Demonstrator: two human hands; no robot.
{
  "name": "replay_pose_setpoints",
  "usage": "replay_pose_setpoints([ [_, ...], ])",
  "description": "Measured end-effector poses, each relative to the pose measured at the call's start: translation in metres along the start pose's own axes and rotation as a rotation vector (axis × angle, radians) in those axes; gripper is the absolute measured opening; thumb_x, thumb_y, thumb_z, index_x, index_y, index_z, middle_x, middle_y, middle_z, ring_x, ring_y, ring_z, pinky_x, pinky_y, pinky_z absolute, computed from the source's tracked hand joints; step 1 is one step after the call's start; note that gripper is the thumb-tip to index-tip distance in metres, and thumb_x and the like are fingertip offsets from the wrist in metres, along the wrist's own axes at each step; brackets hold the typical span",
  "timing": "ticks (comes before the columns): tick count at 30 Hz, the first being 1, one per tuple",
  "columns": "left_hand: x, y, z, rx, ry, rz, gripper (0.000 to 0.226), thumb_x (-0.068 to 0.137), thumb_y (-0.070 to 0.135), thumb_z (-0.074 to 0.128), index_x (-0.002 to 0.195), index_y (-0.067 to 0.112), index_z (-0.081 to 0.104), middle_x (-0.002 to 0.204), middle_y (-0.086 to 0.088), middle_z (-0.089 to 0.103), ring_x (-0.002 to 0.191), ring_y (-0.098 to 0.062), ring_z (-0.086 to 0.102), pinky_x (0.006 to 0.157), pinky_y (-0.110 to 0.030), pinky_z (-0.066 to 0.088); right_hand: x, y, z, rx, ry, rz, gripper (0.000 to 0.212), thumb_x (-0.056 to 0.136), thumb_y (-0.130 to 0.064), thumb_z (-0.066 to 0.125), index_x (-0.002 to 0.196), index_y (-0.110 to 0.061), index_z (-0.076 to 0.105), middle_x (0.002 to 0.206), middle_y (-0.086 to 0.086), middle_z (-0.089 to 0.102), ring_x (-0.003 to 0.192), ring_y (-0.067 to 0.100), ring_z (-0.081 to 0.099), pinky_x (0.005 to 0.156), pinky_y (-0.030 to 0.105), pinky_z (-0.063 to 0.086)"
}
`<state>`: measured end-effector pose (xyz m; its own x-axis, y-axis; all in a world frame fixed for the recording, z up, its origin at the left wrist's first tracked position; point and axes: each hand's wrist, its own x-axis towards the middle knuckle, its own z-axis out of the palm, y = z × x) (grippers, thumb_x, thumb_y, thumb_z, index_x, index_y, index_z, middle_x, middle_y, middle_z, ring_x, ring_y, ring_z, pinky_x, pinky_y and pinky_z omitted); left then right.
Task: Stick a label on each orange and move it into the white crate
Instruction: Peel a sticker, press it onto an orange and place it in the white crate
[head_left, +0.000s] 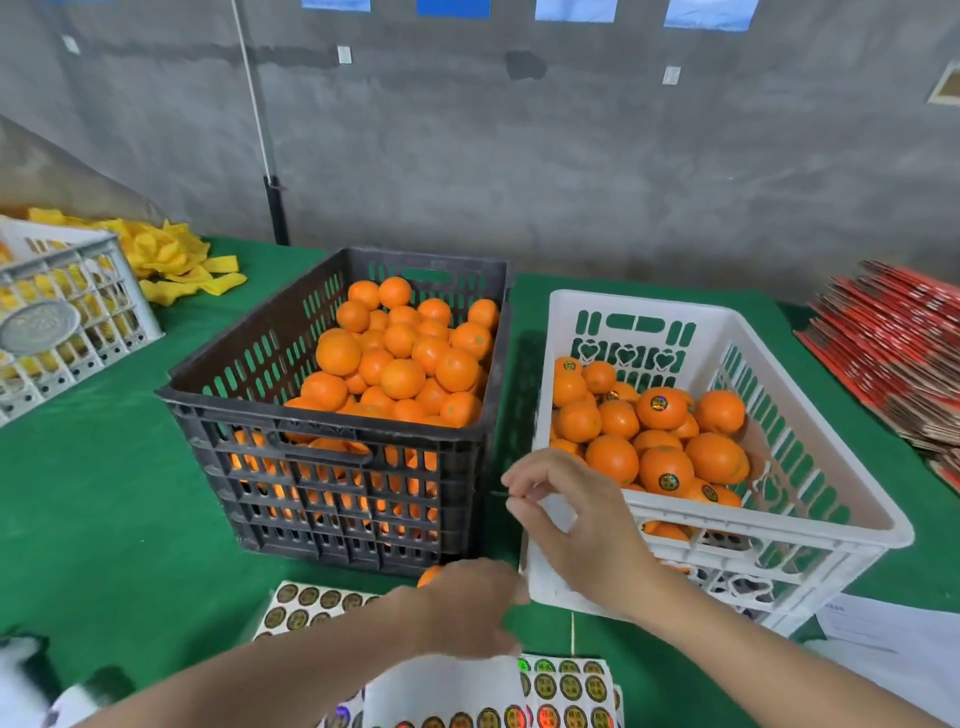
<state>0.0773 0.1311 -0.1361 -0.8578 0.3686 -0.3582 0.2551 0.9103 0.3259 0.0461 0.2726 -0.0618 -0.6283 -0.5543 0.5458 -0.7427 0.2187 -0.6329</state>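
1. We find the left hand (467, 608) low at the near foot of the black crate (332, 423), laid over one orange (429, 576). Only a small part of that orange shows past the knuckles.
2. The left hand is blurred and its fingers are hidden, so we cannot tell whether they grip the orange.
3. The right hand (571, 519) is raised before the near left corner of the white crate (779, 522). Its thumb and forefinger pinch narrowly on a thin dark sliver (500, 494), which is too small for us to identify. The other fingers are curled.
4. The black crate is heaped with loose oranges (402, 378).
5. The white crate stands just right of the black one. It is partly filled with packed oranges (665, 470), several of which bear round dark labels.
6. Sheets of round labels (569, 687) lie on the green cloth (104, 519) beneath both forearms.
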Motion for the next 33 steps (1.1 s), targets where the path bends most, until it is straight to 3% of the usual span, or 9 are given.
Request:
replay_pose_setpoints([
  [4, -0.035, -0.007, -0.061, -0.062, 0.656, 0.367, 0.021, 0.086, 0.029, 0.056, 0.085, 0.012, 0.069, 0.076, 0.003, 0.064, 0.064, -0.009, 0.052, 0.058, -0.018, 0.036, 0.042, 0.002, -0.006, 0.009, 0.113, -0.058, 0.004, 0.085, -0.008, 0.058, 0.088, -0.007, 0.061, 0.089, 0.003, 0.064, 0.083, 0.007, 0.057, 0.072, 0.020, 0.047],
  [6, -0.042, -0.025, -0.096, -0.183, 0.922, 0.418, 0.020, 0.083, 0.019, 0.052, 0.074, 0.009, 0.067, 0.067, 0.009, 0.059, 0.057, -0.001, 0.047, 0.054, -0.015, 0.036, 0.066, 0.008, -0.002, 0.048, 0.118, -0.022, 0.007, 0.088, -0.006, 0.056, 0.093, -0.011, 0.057, 0.089, 0.001, 0.062, 0.084, 0.007, 0.056, 0.074, 0.021, 0.048],
  [10, -0.005, -0.068, -0.165, -0.347, 1.186, 0.005, 0.015, 0.091, 0.007, 0.050, 0.094, 0.006, 0.065, 0.080, -0.002, 0.064, 0.064, -0.011, 0.055, 0.058, -0.027, 0.042, 0.105, 0.024, 0.025, 0.065, 0.124, 0.112, 0.024, 0.090, -0.002, 0.053, 0.107, -0.016, 0.044, 0.095, 0.004, 0.057, 0.089, 0.011, 0.056, 0.077, 0.027, 0.050],
  [15, 0.074, -0.125, -0.217, -0.196, 0.699, -0.344, 0.040, 0.085, 0.008, 0.067, 0.121, 0.001, 0.053, 0.117, -0.016, 0.057, 0.106, -0.030, 0.057, 0.078, -0.036, 0.045, 0.120, 0.040, 0.052, 0.018, 0.279, 0.207, 0.036, 0.090, -0.006, 0.056, 0.111, -0.026, 0.035, 0.090, -0.007, 0.050, 0.079, 0.005, 0.053, 0.068, 0.025, 0.048],
  [20, 0.133, -0.153, -0.205, 0.189, 0.253, -0.268, 0.065, 0.078, 0.027, 0.078, 0.127, 0.003, 0.044, 0.127, -0.014, 0.053, 0.117, -0.032, 0.051, 0.090, -0.037, 0.043, 0.118, 0.042, 0.056, 0.013, 0.306, 0.233, 0.060, 0.091, -0.010, 0.055, 0.100, -0.062, 0.024, 0.094, -0.025, 0.047, 0.081, 0.006, 0.053, 0.065, 0.027, 0.048],
  [26, 0.157, -0.163, -0.192, 0.299, 0.264, -0.311, 0.071, 0.073, 0.036, 0.077, 0.125, 0.010, 0.037, 0.112, -0.011, 0.059, 0.105, -0.030, 0.055, 0.076, -0.038, 0.047, 0.118, 0.045, 0.056, -0.034, 0.281, 0.283, 0.057, 0.092, -0.013, 0.051, 0.098, -0.062, 0.023, 0.090, -0.013, 0.048, 0.086, 0.008, 0.049, 0.069, 0.029, 0.048],
  [28, 0.147, -0.162, -0.203, 0.060, 0.341, -0.337, 0.064, 0.069, 0.035, 0.078, 0.116, 0.014, 0.039, 0.103, -0.007, 0.058, 0.091, -0.024, 0.057, 0.067, -0.036, 0.048, 0.118, 0.045, 0.055, -0.032, 0.286, 0.266, 0.058, 0.093, -0.013, 0.050, 0.099, -0.063, 0.022, 0.097, -0.024, 0.043, 0.087, 0.005, 0.049, 0.071, 0.024, 0.047],
  [30, 0.127, -0.159, -0.217, -0.428, 0.376, -0.357, 0.060, 0.072, 0.029, 0.077, 0.116, 0.017, 0.038, 0.099, -0.002, 0.053, 0.084, -0.018, 0.056, 0.064, -0.032, 0.051, 0.118, 0.045, 0.054, -0.047, 0.289, 0.248, 0.055, 0.094, -0.013, 0.048, 0.099, -0.062, 0.024, 0.097, -0.031, 0.039, 0.087, 0.002, 0.049, 0.072, 0.020, 0.045],
  [33, 0.089, -0.145, -0.229, -1.398, 0.351, -0.215, 0.064, 0.077, 0.015, 0.075, 0.132, 0.009, 0.043, 0.128, -0.013, 0.051, 0.108, -0.031, 0.058, 0.068, -0.040, 0.059, 0.117, 0.044, 0.051, -0.090, 0.280, 0.209, 0.038, 0.095, -0.013, 0.050, 0.099, -0.046, 0.033, 0.098, -0.021, 0.040, 0.086, 0.002, 0.048, 0.070, 0.020, 0.044],
])
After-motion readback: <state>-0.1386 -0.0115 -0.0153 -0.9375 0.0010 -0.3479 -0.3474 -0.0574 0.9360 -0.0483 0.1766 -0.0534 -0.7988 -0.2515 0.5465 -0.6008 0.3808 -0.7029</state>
